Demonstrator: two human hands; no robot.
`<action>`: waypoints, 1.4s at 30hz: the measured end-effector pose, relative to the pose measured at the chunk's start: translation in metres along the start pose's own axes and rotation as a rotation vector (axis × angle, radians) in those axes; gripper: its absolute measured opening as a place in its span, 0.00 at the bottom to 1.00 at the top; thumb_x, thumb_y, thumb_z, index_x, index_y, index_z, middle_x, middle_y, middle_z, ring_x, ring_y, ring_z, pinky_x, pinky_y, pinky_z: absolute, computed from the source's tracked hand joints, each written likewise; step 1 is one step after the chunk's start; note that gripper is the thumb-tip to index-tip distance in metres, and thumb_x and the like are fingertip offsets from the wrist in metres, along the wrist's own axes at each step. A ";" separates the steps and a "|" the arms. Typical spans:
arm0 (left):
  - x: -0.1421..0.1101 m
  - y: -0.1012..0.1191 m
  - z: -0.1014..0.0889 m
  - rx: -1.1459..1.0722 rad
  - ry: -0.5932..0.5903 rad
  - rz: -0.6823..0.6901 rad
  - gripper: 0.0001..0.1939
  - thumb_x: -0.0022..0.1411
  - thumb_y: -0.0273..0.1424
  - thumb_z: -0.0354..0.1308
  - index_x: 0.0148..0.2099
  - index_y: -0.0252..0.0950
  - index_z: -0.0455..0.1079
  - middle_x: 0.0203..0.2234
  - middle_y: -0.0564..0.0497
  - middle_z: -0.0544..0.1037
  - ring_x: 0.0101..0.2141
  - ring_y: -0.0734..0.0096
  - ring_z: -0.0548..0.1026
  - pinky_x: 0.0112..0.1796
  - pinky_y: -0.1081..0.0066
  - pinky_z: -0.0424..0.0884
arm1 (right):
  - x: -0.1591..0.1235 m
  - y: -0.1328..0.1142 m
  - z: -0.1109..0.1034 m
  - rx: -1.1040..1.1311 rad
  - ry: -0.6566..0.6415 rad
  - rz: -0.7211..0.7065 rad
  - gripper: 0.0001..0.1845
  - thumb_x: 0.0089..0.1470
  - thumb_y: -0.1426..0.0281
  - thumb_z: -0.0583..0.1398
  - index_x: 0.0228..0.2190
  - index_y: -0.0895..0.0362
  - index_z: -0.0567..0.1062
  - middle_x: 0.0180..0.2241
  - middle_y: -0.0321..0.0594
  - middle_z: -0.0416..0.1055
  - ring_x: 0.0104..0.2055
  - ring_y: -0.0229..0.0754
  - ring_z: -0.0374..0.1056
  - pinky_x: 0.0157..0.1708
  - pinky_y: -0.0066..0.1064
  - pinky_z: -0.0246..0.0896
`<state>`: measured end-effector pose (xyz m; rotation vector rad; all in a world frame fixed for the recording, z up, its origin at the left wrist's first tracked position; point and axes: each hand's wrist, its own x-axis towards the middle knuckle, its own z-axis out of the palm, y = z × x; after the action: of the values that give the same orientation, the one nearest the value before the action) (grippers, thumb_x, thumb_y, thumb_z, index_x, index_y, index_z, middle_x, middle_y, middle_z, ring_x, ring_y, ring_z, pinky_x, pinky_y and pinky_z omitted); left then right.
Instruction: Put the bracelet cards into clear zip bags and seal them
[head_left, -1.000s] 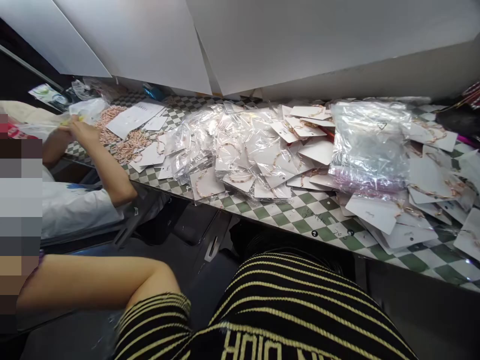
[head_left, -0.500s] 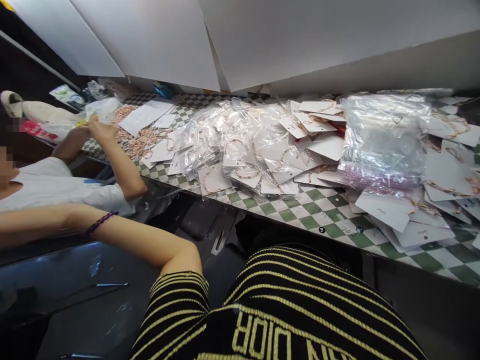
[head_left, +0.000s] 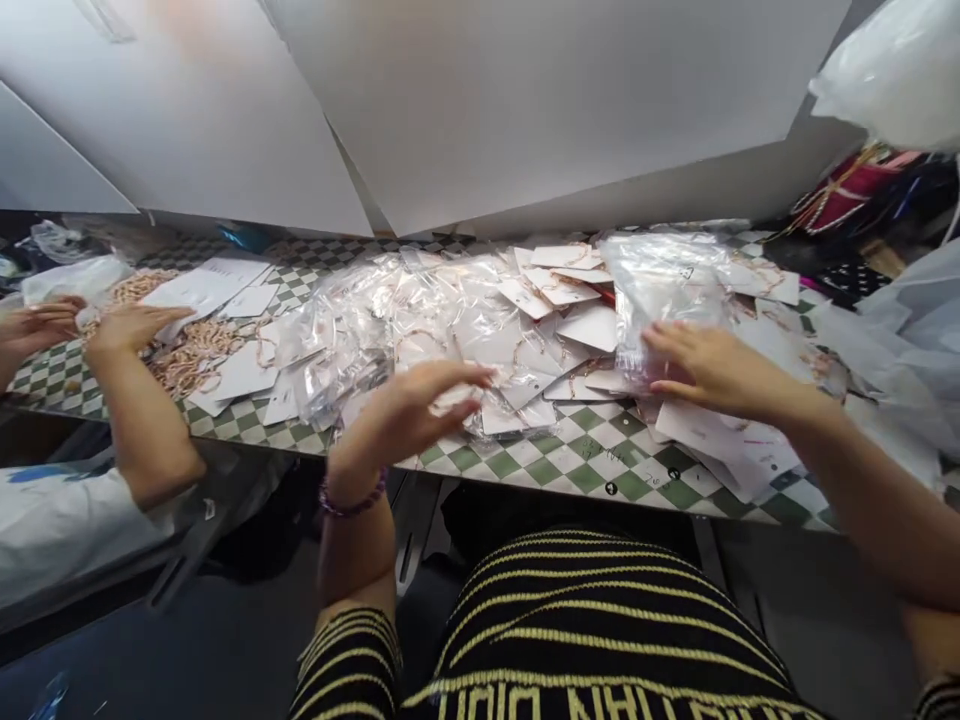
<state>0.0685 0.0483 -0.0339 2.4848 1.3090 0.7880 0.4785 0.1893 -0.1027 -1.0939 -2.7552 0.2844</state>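
Left hand: my left hand (head_left: 409,400) hovers palm down above the heap of plastic-wrapped cards (head_left: 352,350), its forearm rising from 6 o'clock and a purple braided bracelet (head_left: 352,497) around the wrist.

Left fingers: slightly spread, pointing toward 3 o'clock and pinching nothing; I cannot tell whether they touch the plastic below.

Right hand: my right hand (head_left: 720,370) reaches in palm down from 4 o'clock, with its forearm crossing the lower right of my view.

Right fingers: lying close together, pointing toward 9 o'clock, with the tips against the lower part of the clear plastic bag (head_left: 660,295); I cannot tell whether they pinch it.

Bag: it lies at the right end of the heap, at 1 o'clock from my left hand, with its long axis running roughly from 11 to 5.

Table: loose white cards (head_left: 739,440) spread over the green-and-white checkered table (head_left: 592,462).

Co-worker: at 9 o'clock, a co-worker's hands (head_left: 131,330) are at a pile of rose-gold chains (head_left: 191,352).
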 end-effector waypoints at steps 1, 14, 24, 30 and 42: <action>0.008 0.001 0.010 -0.025 -0.053 0.047 0.15 0.71 0.37 0.53 0.56 0.38 0.68 0.44 0.51 0.79 0.45 0.72 0.77 0.46 0.73 0.74 | 0.000 0.006 -0.001 -0.008 -0.006 0.015 0.31 0.61 0.51 0.55 0.60 0.53 0.67 0.64 0.50 0.59 0.65 0.57 0.57 0.62 0.57 0.56; 0.042 0.029 0.082 -0.253 0.084 0.330 0.30 0.64 0.46 0.61 0.62 0.38 0.62 0.52 0.42 0.74 0.59 0.57 0.68 0.66 0.51 0.59 | -0.017 -0.132 -0.032 1.009 -0.024 -0.190 0.20 0.62 0.60 0.52 0.52 0.33 0.75 0.45 0.29 0.78 0.45 0.46 0.77 0.41 0.37 0.78; 0.008 -0.002 0.073 -0.858 0.013 -0.584 0.27 0.60 0.52 0.62 0.27 0.33 0.65 0.12 0.58 0.64 0.14 0.83 0.61 0.17 0.81 0.53 | 0.027 -0.089 -0.023 1.226 0.144 0.292 0.39 0.45 0.49 0.68 0.56 0.48 0.70 0.48 0.46 0.75 0.39 0.47 0.76 0.34 0.38 0.76; 0.000 -0.015 0.048 -0.742 -0.272 -0.447 0.31 0.53 0.48 0.71 0.53 0.36 0.69 0.44 0.44 0.77 0.41 0.66 0.76 0.35 0.74 0.74 | 0.069 -0.093 -0.023 1.018 0.296 0.295 0.19 0.45 0.61 0.71 0.39 0.55 0.79 0.29 0.38 0.75 0.27 0.36 0.72 0.30 0.32 0.74; 0.055 -0.038 0.086 -1.010 0.147 -0.418 0.25 0.52 0.47 0.71 0.43 0.37 0.68 0.19 0.59 0.57 0.19 0.83 0.54 0.19 0.77 0.49 | 0.160 -0.087 -0.021 0.612 0.196 -0.073 0.26 0.63 0.54 0.51 0.48 0.61 0.74 0.43 0.50 0.75 0.44 0.46 0.73 0.45 0.45 0.72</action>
<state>0.1149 0.1195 -0.1026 1.3404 1.0224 1.1473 0.3104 0.2401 -0.0490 -0.8004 -2.2816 0.8835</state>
